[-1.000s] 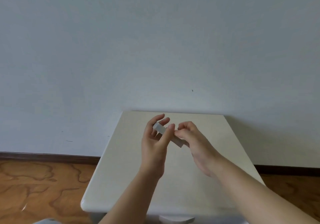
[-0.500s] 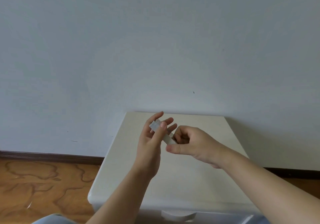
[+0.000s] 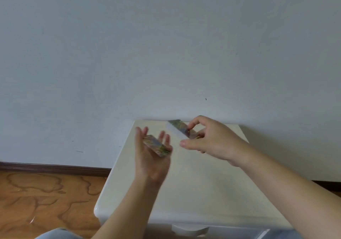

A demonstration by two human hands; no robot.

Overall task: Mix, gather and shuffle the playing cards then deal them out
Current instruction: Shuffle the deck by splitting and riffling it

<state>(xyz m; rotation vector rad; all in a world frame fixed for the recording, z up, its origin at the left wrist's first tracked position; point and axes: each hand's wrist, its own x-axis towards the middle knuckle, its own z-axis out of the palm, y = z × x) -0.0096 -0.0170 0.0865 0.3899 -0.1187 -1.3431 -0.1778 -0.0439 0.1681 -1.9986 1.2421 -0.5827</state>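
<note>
The deck is split into two packets above the white table (image 3: pixel 193 189). My left hand (image 3: pixel 151 157) cradles a thin packet of cards (image 3: pixel 156 145) in its palm, patterned back up, fingers loosely spread around it. My right hand (image 3: pixel 208 141) pinches a thicker packet of cards (image 3: pixel 180 130) by its long edges, up and to the right of the left hand, near the table's far edge. The two packets are apart. No cards lie on the table top.
The small white table stands against a pale wall (image 3: pixel 166 54) and has a drawer knob (image 3: pixel 190 230) at its front. Wooden floor (image 3: pixel 46 196) and a dark skirting board (image 3: pixel 55 167) lie to the left.
The hands held one deck together; now my right hand has lifted a thicker packet up and to the right, away from the packet left in my left hand.
</note>
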